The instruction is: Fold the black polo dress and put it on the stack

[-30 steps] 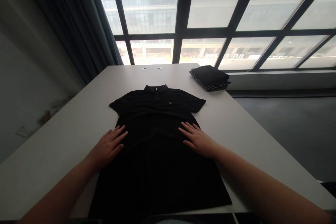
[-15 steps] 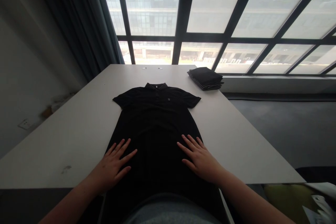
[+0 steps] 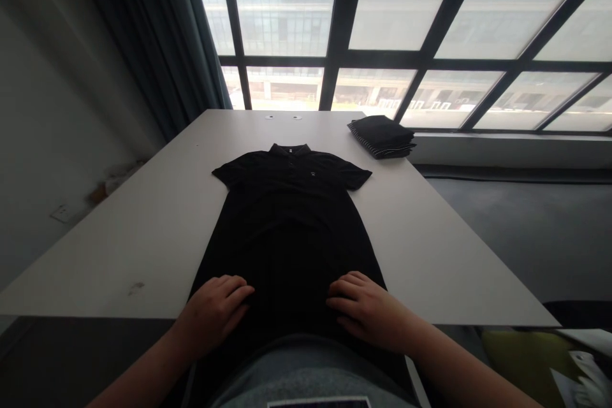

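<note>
A black short-sleeved polo shirt (image 3: 287, 223) lies face up and spread out on the white table (image 3: 444, 261), collar toward the window and lower part at my body. My left hand (image 3: 215, 306) rests on the shirt's lower left part, fingers bent and drawn together on the fabric. On the lower right part, my right hand (image 3: 363, 306) is curled the same way, thumb below the fingers. The fingertips press on the dark cloth, and how much of it they pinch is hard to see. The hem is hidden near my grey top.
A stack of folded dark clothes (image 3: 382, 136), some striped at the edge, sits at the table's far right corner. Behind are a large window (image 3: 287, 6) and a dark curtain (image 3: 157, 32). Something yellow-green (image 3: 521, 357) is below the right front edge.
Both hands have moved back toward my body over the shirt. Their fingers, spread flat before, are now curled in. The view has shifted slightly; the shirt still lies spread out.
</note>
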